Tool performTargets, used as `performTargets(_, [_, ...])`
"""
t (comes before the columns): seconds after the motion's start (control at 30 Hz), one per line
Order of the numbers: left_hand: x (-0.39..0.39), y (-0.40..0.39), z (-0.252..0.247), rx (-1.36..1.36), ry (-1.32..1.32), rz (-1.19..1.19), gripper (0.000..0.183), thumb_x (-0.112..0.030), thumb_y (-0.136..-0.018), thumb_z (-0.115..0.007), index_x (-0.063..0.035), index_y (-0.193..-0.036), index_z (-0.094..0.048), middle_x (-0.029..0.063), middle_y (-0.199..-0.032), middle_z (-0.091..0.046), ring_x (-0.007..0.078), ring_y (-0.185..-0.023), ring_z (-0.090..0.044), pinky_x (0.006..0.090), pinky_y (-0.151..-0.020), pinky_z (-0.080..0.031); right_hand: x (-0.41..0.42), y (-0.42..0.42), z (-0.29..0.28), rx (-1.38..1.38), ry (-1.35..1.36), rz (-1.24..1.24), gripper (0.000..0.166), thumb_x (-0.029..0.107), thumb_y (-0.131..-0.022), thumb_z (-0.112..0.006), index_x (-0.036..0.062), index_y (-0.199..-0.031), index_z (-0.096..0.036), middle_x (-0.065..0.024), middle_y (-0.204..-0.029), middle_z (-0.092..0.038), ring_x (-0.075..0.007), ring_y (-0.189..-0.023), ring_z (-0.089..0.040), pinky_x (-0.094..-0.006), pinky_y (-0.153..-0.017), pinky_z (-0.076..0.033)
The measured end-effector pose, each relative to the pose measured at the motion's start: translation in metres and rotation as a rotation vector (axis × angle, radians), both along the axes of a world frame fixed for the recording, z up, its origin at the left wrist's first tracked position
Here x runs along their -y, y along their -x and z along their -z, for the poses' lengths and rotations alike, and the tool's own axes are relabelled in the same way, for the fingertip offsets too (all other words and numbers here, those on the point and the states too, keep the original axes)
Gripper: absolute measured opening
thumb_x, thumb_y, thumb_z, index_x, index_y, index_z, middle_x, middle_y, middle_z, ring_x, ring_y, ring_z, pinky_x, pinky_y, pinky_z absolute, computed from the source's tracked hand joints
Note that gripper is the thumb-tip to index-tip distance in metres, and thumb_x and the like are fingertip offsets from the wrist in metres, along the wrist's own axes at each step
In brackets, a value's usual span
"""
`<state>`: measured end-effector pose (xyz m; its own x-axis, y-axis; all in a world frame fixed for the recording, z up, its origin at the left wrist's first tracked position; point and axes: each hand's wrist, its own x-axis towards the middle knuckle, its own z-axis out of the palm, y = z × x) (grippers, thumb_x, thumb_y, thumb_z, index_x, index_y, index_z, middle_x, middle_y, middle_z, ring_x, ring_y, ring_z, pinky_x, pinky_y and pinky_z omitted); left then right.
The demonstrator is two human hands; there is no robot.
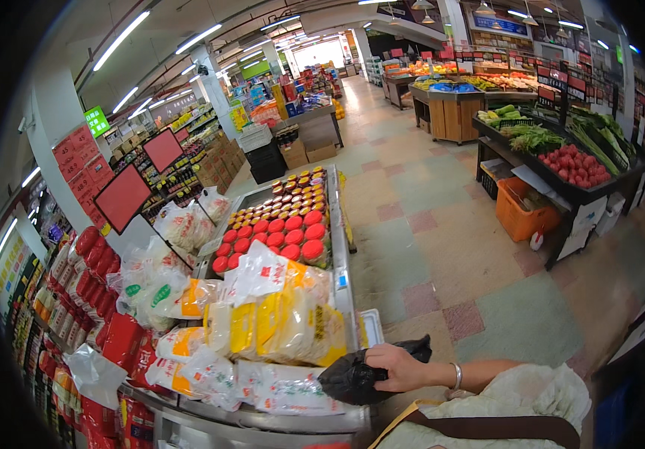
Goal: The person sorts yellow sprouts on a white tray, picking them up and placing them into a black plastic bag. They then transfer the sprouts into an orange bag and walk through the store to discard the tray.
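My right hand (392,367) reaches in from the right, a silver bracelet at its wrist, and grips a bunched black plastic bag (353,381). Part of the bag sticks out beyond the knuckles. The hand is beside the near right corner of a metal-edged display counter (344,286). Nearest to it on the counter are yellow-and-clear plastic packages (300,325) and white printed packages (294,387). Farther back stand rows of jars with red lids (294,237) and smaller jars with gold-rimmed lids (277,205). My left hand is out of view.
Clear bags (157,275) and red packages (123,342) crowd the left side, near red signs (123,197) on stands. Across the tiled aisle (412,224) stands a vegetable display (592,191), an orange crate (524,216) beneath it. Black crates (266,163) stand beyond the counter.
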<state>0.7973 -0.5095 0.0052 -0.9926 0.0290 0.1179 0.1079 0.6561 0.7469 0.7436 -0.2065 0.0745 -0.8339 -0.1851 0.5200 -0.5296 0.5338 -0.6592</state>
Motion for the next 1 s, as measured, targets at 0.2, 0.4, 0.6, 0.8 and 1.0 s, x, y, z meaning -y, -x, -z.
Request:
performTargets(0.2, [-0.139,0.001,-0.070,0.091,0.075,0.190,0.059,-0.033,-0.072,-0.075,-0.0023,-0.117,-0.052,0.0165,-0.092,-0.065,0.0263,-0.086,-0.063,0.0374,-0.080,-0.048,-0.102,-0.002,0.032,-0.016,0.022,0.036,0.030,0.013,-0.058,-0.068,0.0020,-0.076,-0.046,-0.0143,-0.080,-0.049,-0.0356,-0.082,-0.051,-0.0418,-0.069,-0.042])
performTargets(0.4, [-0.265,-0.013,-0.083,0.363,-0.133,0.432,0.109,-0.029,-0.068,-0.080,-0.0078,-0.146,-0.007,0.0262,-0.118,-0.053,0.0312,-0.106,-0.057,0.0357,-0.089,-0.045,-0.151,-0.039,0.015,-0.117,-0.119,-0.178,0.032,0.009,-0.051,-0.070,0.0053,-0.071,-0.045,-0.0127,-0.079,-0.048,-0.0333,-0.076,-0.049,-0.0416,-0.063,-0.038])
performTargets(0.6, [-0.314,-0.072,-0.054,0.240,-0.536,0.477,0.104,-0.014,-0.066,-0.075,-0.0099,-0.147,-0.009,0.0160,-0.137,-0.040,0.0211,-0.120,-0.045,0.0300,-0.099,-0.035,-0.191,-0.088,0.020,-0.122,-0.128,-0.364,0.028,0.002,-0.052,-0.067,0.0028,-0.069,-0.045,-0.0155,-0.076,-0.045,-0.0377,-0.074,-0.047,-0.0447,-0.063,-0.037])
performTargets(0.8, [-0.291,-0.122,-0.057,0.316,-0.766,0.293,0.105,-0.022,-0.058,-0.082,0.0002,-0.142,-0.023,0.0136,-0.132,-0.046,0.0180,-0.121,-0.043,0.0301,-0.103,-0.033,-0.161,-0.104,0.004,-0.122,-0.050,-0.636,0.027,-0.001,-0.055,-0.068,-0.0011,-0.074,-0.049,-0.0184,-0.082,-0.049,-0.0392,-0.079,-0.049,-0.0433,-0.066,-0.041])
performTargets(1.0, [-0.213,-0.166,-0.077,0.126,-0.459,-0.155,0.098,-0.026,-0.057,-0.081,0.0108,-0.134,-0.032,0.0206,-0.122,-0.054,0.0229,-0.114,-0.051,0.0308,-0.099,-0.038,-0.063,-0.120,-0.013,-0.186,-0.159,-0.774,0.034,-0.003,-0.057,-0.063,-0.0035,-0.088,-0.050,-0.0220,-0.099,-0.049,-0.0422,-0.095,-0.046,-0.0476,-0.083,-0.036])
